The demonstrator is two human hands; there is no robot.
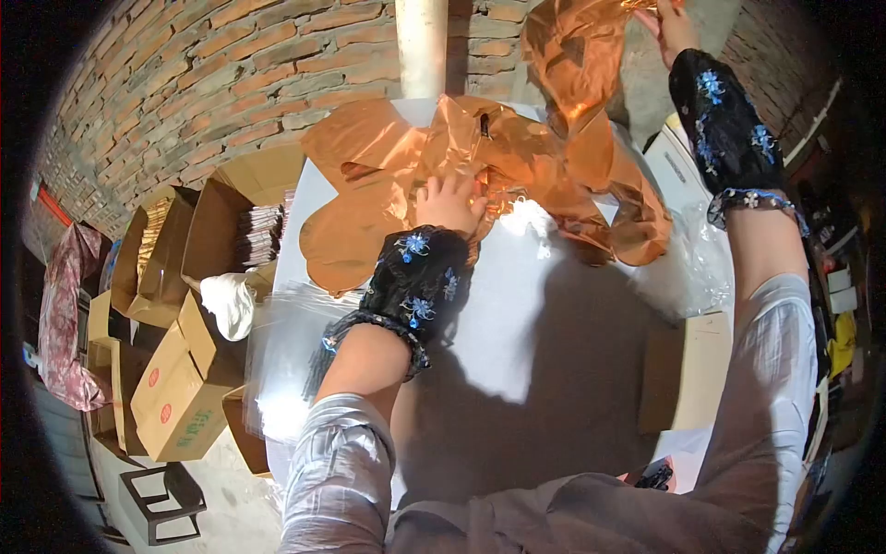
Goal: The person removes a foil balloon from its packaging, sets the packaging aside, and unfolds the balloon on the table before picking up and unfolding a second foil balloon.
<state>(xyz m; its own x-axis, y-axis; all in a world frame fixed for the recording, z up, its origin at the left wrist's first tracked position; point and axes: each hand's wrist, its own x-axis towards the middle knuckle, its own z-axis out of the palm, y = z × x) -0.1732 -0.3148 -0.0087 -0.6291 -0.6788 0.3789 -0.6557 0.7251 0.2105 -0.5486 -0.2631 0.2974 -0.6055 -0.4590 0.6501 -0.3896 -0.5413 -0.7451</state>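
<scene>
Copper-coloured foil balloons (355, 235), flat and crumpled, spread across the far part of the white table (494, 346). My left hand (449, 203) rests on the middle of this foil with its fingers spread. At the upper right my right hand (674, 30) is raised and pinches the top of one foil balloon (572, 60), which hangs down towards the others. Part of that hand is cut off by the frame's top edge. A small white bundle (528, 222), perhaps string, lies just right of my left hand, partly beside the foil.
Clear plastic sheets (300, 342) lie along the table's left side, and clear bags (688, 277) at its right. Cardboard boxes (180, 388), some with packed flat items, stand to the left. A small dark stool (161, 503) is on the floor. A brick wall (249, 69) and white pipe (423, 46) stand behind.
</scene>
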